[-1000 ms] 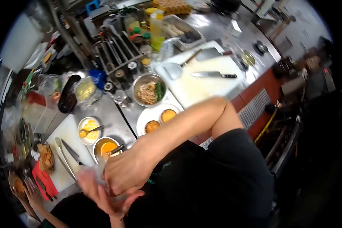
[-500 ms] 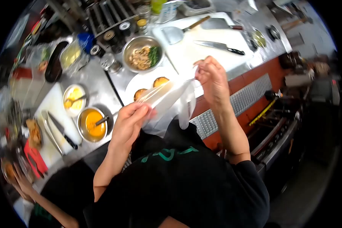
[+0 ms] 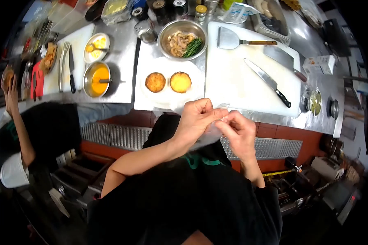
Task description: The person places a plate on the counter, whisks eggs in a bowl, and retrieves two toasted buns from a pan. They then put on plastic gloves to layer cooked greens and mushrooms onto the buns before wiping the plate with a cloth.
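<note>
My left hand (image 3: pixel 197 122) and my right hand (image 3: pixel 238 132) are close together in front of my body, below the counter edge. Both pinch a translucent plastic glove (image 3: pixel 208 138), which hangs crumpled between and below them. Just beyond my hands, a white plate (image 3: pixel 167 67) holds two browned round buns, one (image 3: pixel 155 82) darker and one (image 3: pixel 180 82) yellower. Behind the plate a metal bowl (image 3: pixel 162 38) contains mushroom-like pieces and chopped greens.
A white cutting board (image 3: pixel 229 81) bears a spatula (image 3: pixel 229 39), a knife (image 3: pixel 265 76) and a cleaver. Orange sauce fills a pot (image 3: pixel 99 79) at left. A co-worker's arm (image 3: pixel 22 126) reaches in at far left. Spice jars (image 3: pixel 145 32) line the back.
My hands have come together, and the glove that was stretched between them is now bunched up. The view has turned, showing the counter more level.
</note>
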Motion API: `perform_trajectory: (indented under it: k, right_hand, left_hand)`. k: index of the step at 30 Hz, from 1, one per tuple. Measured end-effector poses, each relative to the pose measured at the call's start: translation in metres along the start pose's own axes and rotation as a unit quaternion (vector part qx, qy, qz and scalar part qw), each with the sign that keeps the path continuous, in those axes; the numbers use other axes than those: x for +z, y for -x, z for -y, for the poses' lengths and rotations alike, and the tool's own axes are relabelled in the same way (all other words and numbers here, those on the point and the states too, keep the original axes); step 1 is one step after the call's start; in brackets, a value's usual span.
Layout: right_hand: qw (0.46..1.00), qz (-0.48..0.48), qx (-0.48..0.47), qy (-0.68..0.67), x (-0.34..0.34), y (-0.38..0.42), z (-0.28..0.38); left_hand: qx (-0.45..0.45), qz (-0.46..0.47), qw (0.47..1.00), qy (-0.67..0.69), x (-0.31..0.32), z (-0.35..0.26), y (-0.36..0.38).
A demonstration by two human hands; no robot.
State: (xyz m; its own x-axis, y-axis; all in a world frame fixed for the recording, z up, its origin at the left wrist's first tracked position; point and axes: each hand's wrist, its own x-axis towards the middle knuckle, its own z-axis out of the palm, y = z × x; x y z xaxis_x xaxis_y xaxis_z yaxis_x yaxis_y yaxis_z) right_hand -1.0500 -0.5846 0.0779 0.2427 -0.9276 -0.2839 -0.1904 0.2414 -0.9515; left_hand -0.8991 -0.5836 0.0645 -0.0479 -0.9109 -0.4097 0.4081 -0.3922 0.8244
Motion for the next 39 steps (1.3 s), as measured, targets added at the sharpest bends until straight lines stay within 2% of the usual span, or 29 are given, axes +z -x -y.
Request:
perform_trajectory:
  k: [2, 4, 6, 8, 9, 10, 12, 13, 14, 16, 18, 19, 20, 22, 23, 24, 25, 26, 27, 28, 30, 31, 32, 33, 34, 35, 36, 38, 39]
  right_hand:
    - [0.998, 0.005, 0.020, -0.052, -0.016, 0.004, -0.008]
    - [0.998, -0.030, -0.012, -0.057, -0.033, -0.001, -0.011]
    - [0.999, -0.027, -0.004, -0.022, -0.050, -0.007, -0.018]
    - [0.999, -0.041, -0.003, 0.017, -0.054, -0.010, -0.019]
    - [0.946, -0.112, -0.187, 0.241, -0.049, -0.011, 0.014]
    - [0.898, -0.211, -0.284, 0.261, -0.051, -0.008, 0.029]
    - [0.914, -0.164, -0.362, 0.087, -0.043, 0.023, 0.046]
    - [0.901, -0.122, -0.384, 0.161, -0.034, 0.021, 0.055]
    - [0.881, -0.080, -0.402, 0.235, -0.023, 0.018, 0.062]
    - [0.925, -0.144, -0.284, 0.206, -0.010, 0.008, 0.030]
    - [0.932, -0.129, -0.218, 0.258, -0.010, 0.010, 0.007]
    - [0.913, -0.053, -0.251, 0.318, -0.026, 0.006, -0.023]
    - [0.913, -0.049, -0.252, 0.316, -0.030, 0.003, -0.036]
    - [0.973, -0.002, -0.146, 0.182, -0.039, -0.001, -0.050]
    - [0.989, 0.018, -0.091, 0.115, -0.044, -0.003, -0.052]
    - [0.988, 0.012, -0.093, 0.120, -0.044, -0.009, -0.042]
    - [0.986, -0.021, -0.041, -0.160, -0.038, -0.017, -0.024]
    - [0.902, -0.047, 0.013, -0.429, -0.028, -0.024, -0.006]
    - [0.905, -0.092, -0.026, -0.415, -0.014, -0.030, 0.009]
    - [0.905, -0.090, -0.032, -0.414, -0.016, -0.034, -0.008]
    - [0.916, -0.060, -0.184, -0.351, -0.019, -0.049, -0.057]
    - [0.962, -0.073, -0.240, 0.107, -0.026, -0.035, -0.037]
    - [0.961, -0.068, -0.246, 0.106, -0.025, -0.032, -0.027]
    - [0.939, -0.076, -0.262, 0.210, -0.024, -0.032, -0.020]
    - [0.906, -0.083, -0.275, 0.310, -0.021, -0.033, -0.017]
    - [0.789, -0.044, -0.392, 0.471, -0.031, -0.043, -0.017]
    - [0.790, -0.037, -0.395, 0.467, -0.020, -0.043, -0.005]
    - [0.715, 0.061, -0.305, 0.626, 0.006, -0.038, 0.030]
    - [0.646, -0.029, -0.413, 0.642, 0.010, -0.057, -0.006]
  left_hand:
    - [-0.036, -0.015, 0.999, -0.031, 0.004, 0.002, 0.001]
    - [-0.055, -0.051, 0.996, -0.048, 0.007, -0.004, 0.003]
    - [-0.007, -0.015, 0.995, -0.101, 0.000, 0.000, 0.001]
    - [-0.034, 0.008, 0.989, -0.145, 0.000, -0.006, 0.003]
    - [-0.024, -0.009, 0.987, -0.160, 0.003, -0.008, 0.000]
    - [-0.009, -0.029, 0.985, -0.172, 0.005, -0.010, -0.003]
    - [0.077, -0.024, 0.979, -0.186, 0.015, -0.005, -0.014]
    - [0.114, -0.008, 0.979, -0.167, 0.027, -0.005, -0.015]
    - [0.097, 0.000, 0.985, -0.143, 0.037, -0.008, -0.014]
    - [0.134, -0.021, 0.984, -0.115, 0.054, -0.010, -0.012]
    - [0.179, -0.029, 0.969, -0.170, 0.058, -0.021, -0.005]
    - [0.191, -0.003, 0.967, -0.171, 0.056, -0.015, -0.007]
    - [0.190, -0.007, 0.967, -0.171, 0.053, -0.015, -0.005]
    - [0.314, 0.079, 0.890, -0.322, 0.053, -0.014, -0.002]
    - [0.307, 0.109, 0.878, -0.351, 0.051, -0.013, -0.001]
    - [0.312, 0.114, 0.877, -0.347, 0.048, -0.015, 0.000]
    - [0.302, 0.137, 0.875, -0.354, 0.045, -0.017, 0.000]
    - [0.291, 0.159, 0.871, -0.362, 0.042, -0.019, 0.000]
    - [0.306, 0.156, 0.860, -0.376, 0.039, -0.015, -0.001]
    - [0.312, 0.155, 0.858, -0.377, 0.039, -0.017, 0.000]
    - [0.345, 0.165, 0.844, -0.376, 0.039, -0.023, 0.005]
    - [0.384, 0.135, 0.843, -0.352, 0.043, -0.027, 0.007]
    - [0.388, 0.129, 0.841, -0.354, 0.042, -0.032, 0.007]
    - [0.400, 0.118, 0.831, -0.367, 0.041, -0.036, 0.007]
    - [0.409, 0.106, 0.823, -0.381, 0.039, -0.039, 0.009]
    - [0.385, 0.126, 0.809, -0.427, 0.039, -0.041, 0.012]
    - [0.382, 0.118, 0.810, -0.430, 0.040, -0.041, 0.014]
    - [0.433, 0.176, 0.701, -0.538, 0.047, -0.037, 0.014]
    - [0.456, 0.212, 0.677, -0.537, 0.050, -0.033, 0.012]
